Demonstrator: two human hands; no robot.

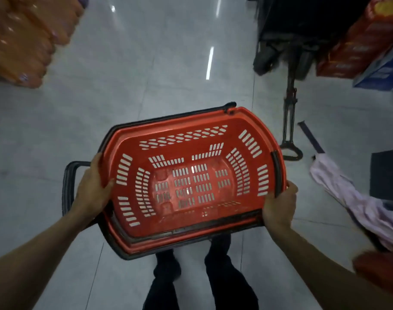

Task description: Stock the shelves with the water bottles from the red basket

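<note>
**Two hands, one empty basket**

Both of our hands carry the red basket [191,186] roughly level in front of us, above our dark-trousered legs [168,278]. Its slotted bottom is bare, and we see no water bottles in it or anywhere else in view. We judge that the stocking is finished or nearly so. We probably hold the basket by its ends because it is wide and light, and a grip on each side keeps it from swinging. Our left hand [91,189] is closed on the left end, thumb hooked over the rim and fingers round the outside. Our right hand [279,204] is clasped on the near right corner in much the same way, though we cannot see its fingertips. A black handle [66,186] hangs loose off the left end, unused.

Under all this lies a pale, glossy tiled floor [146,86] that mirrors the ceiling lights. Blurred orange packs [23,41] are stacked at the far left. Red cartons [358,41] and a blue box [383,72] are piled at the far right, and a dark hand trolley [289,108] stands just beside them at the edge of the aisle. A folded pale umbrella [347,193] lies on the tiles to our right, apart from the basket. Shelving proper we cannot make out
</note>
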